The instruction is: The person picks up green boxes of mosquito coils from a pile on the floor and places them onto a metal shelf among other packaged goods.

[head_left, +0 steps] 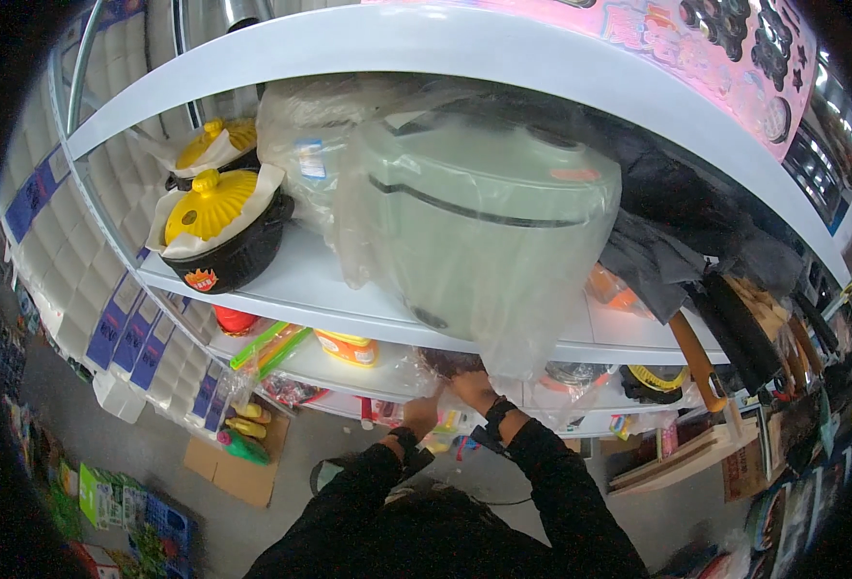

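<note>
Both my hands reach to the lower shelf (291,365), under the upper board's front edge. My right hand (472,389) is closed at the front of a dark brown thing in clear plastic (448,362), whose kind I cannot make out. Just left of it and lower, my left hand (421,415) has its fingers bent toward the same wrapped thing; what they hold, if anything, is hidden. Directly above stands a large pale green lidded bin (484,251) in a clear plastic bag. Each wrist wears a dark band.
Two black pots with yellow lids (215,217) stand at the upper shelf's left. An orange and white tub (347,347) sits left of my hands. Rightward are a black and yellow round item (656,378), a wooden handle (696,362) and boards (686,458). Cardboard (237,454) lies on the floor.
</note>
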Motion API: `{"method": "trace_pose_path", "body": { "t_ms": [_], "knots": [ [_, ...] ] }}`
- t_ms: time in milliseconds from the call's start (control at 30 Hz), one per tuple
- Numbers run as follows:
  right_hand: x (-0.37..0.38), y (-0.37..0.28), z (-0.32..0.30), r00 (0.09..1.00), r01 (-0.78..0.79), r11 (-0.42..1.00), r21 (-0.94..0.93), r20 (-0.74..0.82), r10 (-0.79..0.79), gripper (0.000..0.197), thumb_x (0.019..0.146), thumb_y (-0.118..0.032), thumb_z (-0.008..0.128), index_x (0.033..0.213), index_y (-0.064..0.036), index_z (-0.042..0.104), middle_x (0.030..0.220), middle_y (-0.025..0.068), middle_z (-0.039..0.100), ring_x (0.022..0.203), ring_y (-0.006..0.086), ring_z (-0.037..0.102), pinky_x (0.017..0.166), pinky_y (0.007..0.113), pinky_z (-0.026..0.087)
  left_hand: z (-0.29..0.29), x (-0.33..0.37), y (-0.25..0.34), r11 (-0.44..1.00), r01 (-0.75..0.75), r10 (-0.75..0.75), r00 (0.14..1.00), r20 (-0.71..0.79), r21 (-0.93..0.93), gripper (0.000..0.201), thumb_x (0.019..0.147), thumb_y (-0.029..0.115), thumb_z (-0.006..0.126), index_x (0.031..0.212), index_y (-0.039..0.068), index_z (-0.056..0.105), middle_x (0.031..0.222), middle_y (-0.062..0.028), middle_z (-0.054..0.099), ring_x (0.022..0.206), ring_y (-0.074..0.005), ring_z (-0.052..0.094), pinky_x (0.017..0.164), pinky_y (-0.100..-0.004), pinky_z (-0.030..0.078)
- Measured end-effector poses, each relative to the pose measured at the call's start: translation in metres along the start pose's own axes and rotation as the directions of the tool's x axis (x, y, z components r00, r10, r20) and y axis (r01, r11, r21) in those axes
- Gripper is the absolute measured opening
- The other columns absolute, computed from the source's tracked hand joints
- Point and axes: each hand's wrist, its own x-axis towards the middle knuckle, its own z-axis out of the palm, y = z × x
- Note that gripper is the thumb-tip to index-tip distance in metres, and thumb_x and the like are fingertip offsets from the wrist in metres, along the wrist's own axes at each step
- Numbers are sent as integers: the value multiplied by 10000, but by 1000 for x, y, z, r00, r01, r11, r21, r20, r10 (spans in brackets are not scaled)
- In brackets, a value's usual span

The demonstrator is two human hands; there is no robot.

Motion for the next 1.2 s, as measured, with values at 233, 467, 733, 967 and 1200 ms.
{"method": "trace_pose_path", "body": {
  "t_ms": [233,467,733,967,1200],
  "knots": [
    [2,0,-8,997,5,1000,2,74,-5,490,782,-243,467,1258,-193,361,1221,145,418,1097,304,417,921,394,332,-5,-1,2,996,-14,13,1000,10,87,682,709,83,474,1332,142,204,589,-101,560,526,-243,559,454,-380,422],
    [3,-7,-12,995,8,1000,-9,98,-8,485,786,-237,462,1257,-182,361,1227,145,413,1101,306,412,925,392,329,6,0,-4,1000,-5,5,999,35,26,646,728,88,458,1326,139,219,589,-105,559,536,-262,559,465,-391,422],
    [14,-11,-41,987,87,996,12,137,-87,480,791,-231,457,1257,-168,361,1233,144,407,1105,309,407,929,390,326,0,2,-8,999,22,-21,999,50,-29,614,739,81,429,1319,167,247,618,-125,570,552,-284,559,502,-409,427],
    [24,-22,-59,973,180,984,10,147,-179,476,795,-225,452,1257,-156,361,1238,144,402,1109,312,402,932,388,322,20,0,-22,999,-6,8,997,71,-34,615,776,269,434,1329,142,198,785,-208,570,638,-363,556,575,-519,415],
    [8,-28,-37,998,57,971,231,3,-59,416,802,-211,440,1202,-98,404,1173,146,449,1069,308,434,903,384,344,19,-13,-20,982,71,-50,992,118,-175,659,781,327,467,1335,123,174,541,-153,536,463,-310,527,556,-549,412]
  ]
}}
